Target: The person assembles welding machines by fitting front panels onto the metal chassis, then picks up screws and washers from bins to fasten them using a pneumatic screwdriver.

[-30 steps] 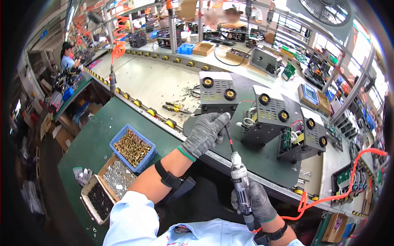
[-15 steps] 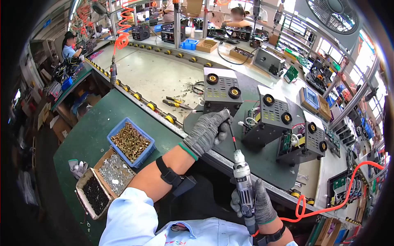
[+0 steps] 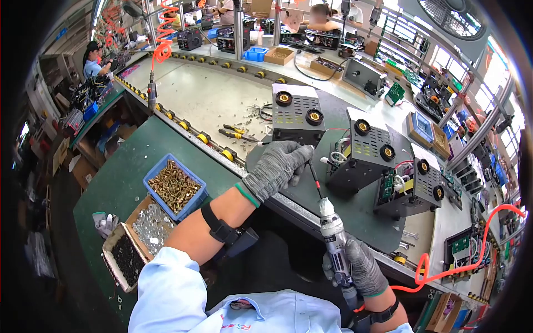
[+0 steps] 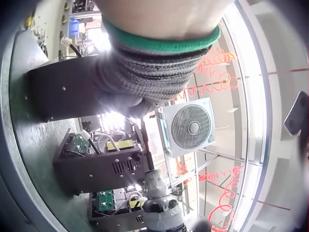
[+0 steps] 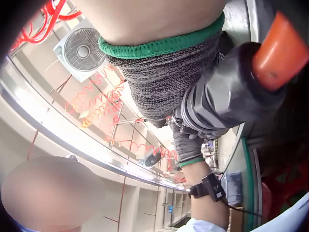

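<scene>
From right hand (image 3: 365,270) to left hand (image 3: 276,170), power screwdriver (image 3: 335,242), body gripped, bit (image 3: 316,180) end pinched

The person (image 3: 277,317) wears grey knit gloves (image 3: 275,171) with green cuffs (image 4: 161,45), black straps (image 3: 223,228) and a light-blue shirt (image 3: 166,294).

The driver (image 3: 335,240) (housings (image 3: 371,146) beyond it) blocks passage between the hands (image 3: 275,170).

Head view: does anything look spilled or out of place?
Yes: small dark scraps lie scattered across the pale flat surface near the yellow-and-black-handled pliers. They look like stray debris because they are loose, whereas the brass-coloured screws sit together in a blue plastic bin.
</scene>
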`<state>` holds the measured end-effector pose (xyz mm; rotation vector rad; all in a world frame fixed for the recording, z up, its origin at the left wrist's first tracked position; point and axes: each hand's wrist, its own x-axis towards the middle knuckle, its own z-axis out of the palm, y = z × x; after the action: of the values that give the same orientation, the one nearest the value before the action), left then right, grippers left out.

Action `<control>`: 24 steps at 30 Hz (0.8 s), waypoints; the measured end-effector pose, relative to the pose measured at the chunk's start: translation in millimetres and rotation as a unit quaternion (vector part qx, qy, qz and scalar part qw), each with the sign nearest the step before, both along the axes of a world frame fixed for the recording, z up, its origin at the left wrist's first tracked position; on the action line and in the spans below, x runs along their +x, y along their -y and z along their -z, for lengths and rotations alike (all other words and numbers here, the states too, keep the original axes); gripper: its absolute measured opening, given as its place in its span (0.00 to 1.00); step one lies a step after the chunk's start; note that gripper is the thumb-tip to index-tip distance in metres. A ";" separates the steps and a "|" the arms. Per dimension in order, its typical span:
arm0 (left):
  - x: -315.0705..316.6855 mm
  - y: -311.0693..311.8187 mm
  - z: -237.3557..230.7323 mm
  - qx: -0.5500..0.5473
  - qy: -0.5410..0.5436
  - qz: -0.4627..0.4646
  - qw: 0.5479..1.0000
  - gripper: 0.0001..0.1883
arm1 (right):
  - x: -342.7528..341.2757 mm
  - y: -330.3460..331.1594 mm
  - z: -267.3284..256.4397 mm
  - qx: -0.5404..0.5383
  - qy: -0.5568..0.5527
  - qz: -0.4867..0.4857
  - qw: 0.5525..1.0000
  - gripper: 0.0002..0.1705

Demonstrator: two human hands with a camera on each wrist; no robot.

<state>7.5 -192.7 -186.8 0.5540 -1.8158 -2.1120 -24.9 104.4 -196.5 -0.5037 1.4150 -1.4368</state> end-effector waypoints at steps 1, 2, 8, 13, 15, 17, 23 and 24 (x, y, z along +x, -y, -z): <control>1.9 0.5 -6.3 -0.068 0.027 0.009 0.997 0.18 | -3.4 -1.8 -2.2 0.004 -0.026 -0.005 1.000 0.43; 2.9 2.4 -9.8 -0.135 0.054 0.018 0.989 0.19 | -4.3 -2.5 -3.3 0.007 -0.026 -0.009 1.000 0.43; 2.8 6.7 -15.8 -0.096 0.042 0.032 0.994 0.22 | 2.0 8.0 5.8 -0.049 -0.018 0.044 0.998 0.43; 17.0 20.5 -37.9 -0.130 -0.013 0.006 0.991 0.23 | -8.9 27.5 25.0 -0.066 0.085 0.071 0.992 0.44; 11.9 32.5 -51.9 -0.161 -0.069 -0.017 0.984 0.23 | -10.1 32.7 27.4 -0.072 0.096 0.070 0.990 0.43; -4.6 44.9 -60.2 -0.294 -0.081 -0.063 0.950 0.22 | -9.7 38.1 26.0 -0.079 0.107 0.070 0.989 0.43; -61.7 65.3 -63.1 -0.664 -0.083 -0.162 0.725 0.20 | -5.1 45.0 24.2 -0.082 0.102 0.095 0.987 0.41; -65.2 65.2 -62.3 -0.664 -0.084 -0.162 0.725 0.20 | -4.2 45.4 24.2 -0.081 0.102 0.098 0.987 0.41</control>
<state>-57.7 -257.9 -124.5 0.2037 -2.2736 -0.2657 -29.1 58.9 -220.8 -0.3133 1.2151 -1.7203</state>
